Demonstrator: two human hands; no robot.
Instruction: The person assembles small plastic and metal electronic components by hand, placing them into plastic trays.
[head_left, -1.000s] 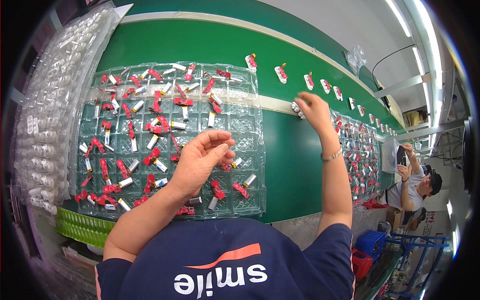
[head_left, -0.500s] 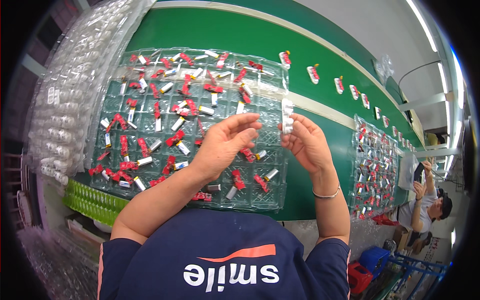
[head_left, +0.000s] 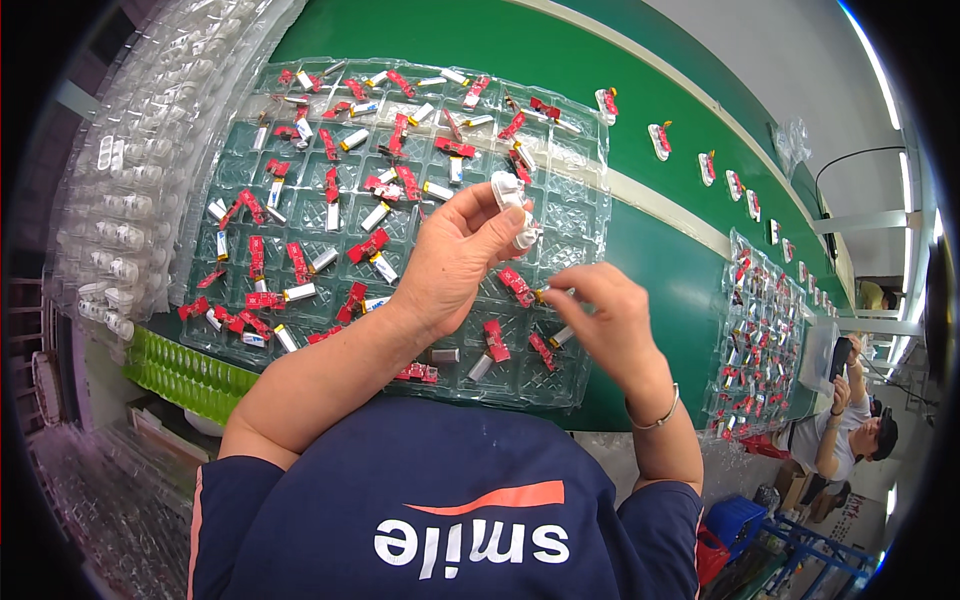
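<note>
My left hand (head_left: 450, 262) is closed, thumb and fingers pinching a white plastic shell (head_left: 510, 207) above the compartmented clear tray (head_left: 577, 232). Lower and to the right, my right hand (head_left: 612, 318) reaches over that tray with thumb and forefinger together at the yellow end of a small battery (head_left: 541, 296). Most of this battery is hidden by the fingertips. Beside them lies a red circuit board (head_left: 515, 287), seemingly joined to it. Other red boards with silvery-white batteries fill many of the tray's compartments.
Stacked clear trays of white shells (head_left: 128, 205) stand at the left, above a bright green ribbed tray (head_left: 190, 385). Along the green table (head_left: 660, 262) runs a row of white shells with red boards (head_left: 660, 141). A second filled tray (head_left: 755, 335) and a co-worker (head_left: 848, 432) are farther right.
The white shell has passed from my right hand to my left. My right hand has come down to the battery in the tray. The whole view has shifted slightly.
</note>
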